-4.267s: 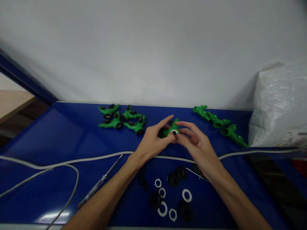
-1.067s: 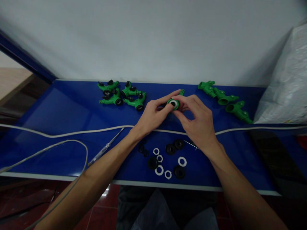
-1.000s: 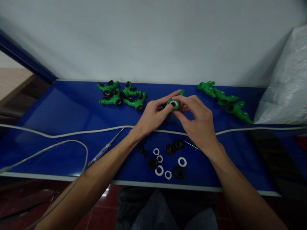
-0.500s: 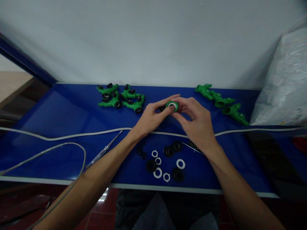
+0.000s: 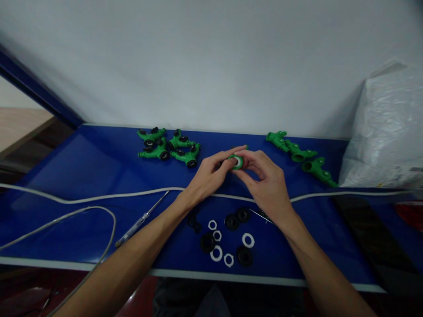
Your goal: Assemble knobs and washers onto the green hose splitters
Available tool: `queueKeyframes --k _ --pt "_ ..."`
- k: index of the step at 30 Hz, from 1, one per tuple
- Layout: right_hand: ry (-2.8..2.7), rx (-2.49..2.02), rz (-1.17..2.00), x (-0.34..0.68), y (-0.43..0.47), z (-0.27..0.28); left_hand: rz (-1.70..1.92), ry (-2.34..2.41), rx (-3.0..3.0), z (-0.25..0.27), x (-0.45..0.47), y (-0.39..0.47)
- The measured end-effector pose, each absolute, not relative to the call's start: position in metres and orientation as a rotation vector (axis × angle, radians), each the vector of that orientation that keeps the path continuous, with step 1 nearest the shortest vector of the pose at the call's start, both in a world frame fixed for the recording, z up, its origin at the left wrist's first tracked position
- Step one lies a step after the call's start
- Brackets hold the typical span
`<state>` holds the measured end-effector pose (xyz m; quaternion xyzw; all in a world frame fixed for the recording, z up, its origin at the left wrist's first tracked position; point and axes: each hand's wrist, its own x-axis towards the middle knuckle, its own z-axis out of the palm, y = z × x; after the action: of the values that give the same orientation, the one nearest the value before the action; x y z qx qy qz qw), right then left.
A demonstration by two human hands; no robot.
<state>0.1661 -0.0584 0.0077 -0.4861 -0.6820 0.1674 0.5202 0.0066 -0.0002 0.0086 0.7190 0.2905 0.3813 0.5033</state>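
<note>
Both hands hold a green plastic hose splitter (image 5: 241,162) above the middle of the bench, its round mouth facing me. Inside that mouth sits a white ring (image 5: 237,163). The thumb of my left hand (image 5: 210,173) presses at the ring, while its other fingers wrap behind the splitter. My right hand (image 5: 271,184) pinches the splitter's right side with thumb and fingers. Most of its body is hidden by the fingers. Below the hands lie several loose white rings (image 5: 248,240) and black threaded caps (image 5: 244,256).
Several green splitters with black fittings (image 5: 187,156) lie back left; bare green bodies (image 5: 317,170) lie back right. A white cable (image 5: 109,196) crosses the blue bench (image 5: 89,171). A screwdriver (image 5: 142,220) is by my left forearm. A plastic-wrapped package (image 5: 386,132) stands right.
The view has tilted up slightly, so the bench sits lower in the picture. Both hands keep hold of the splitter, with the left thumb still at its mouth.
</note>
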Motion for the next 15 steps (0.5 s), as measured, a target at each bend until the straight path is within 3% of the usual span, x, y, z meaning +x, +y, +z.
queueKeyframes --k 15 --pt "-1.654 -1.18 0.404 0.1641 -0.0585 0.0094 0.921 0.736 1.806 0.0063 0.0038 0.0001"
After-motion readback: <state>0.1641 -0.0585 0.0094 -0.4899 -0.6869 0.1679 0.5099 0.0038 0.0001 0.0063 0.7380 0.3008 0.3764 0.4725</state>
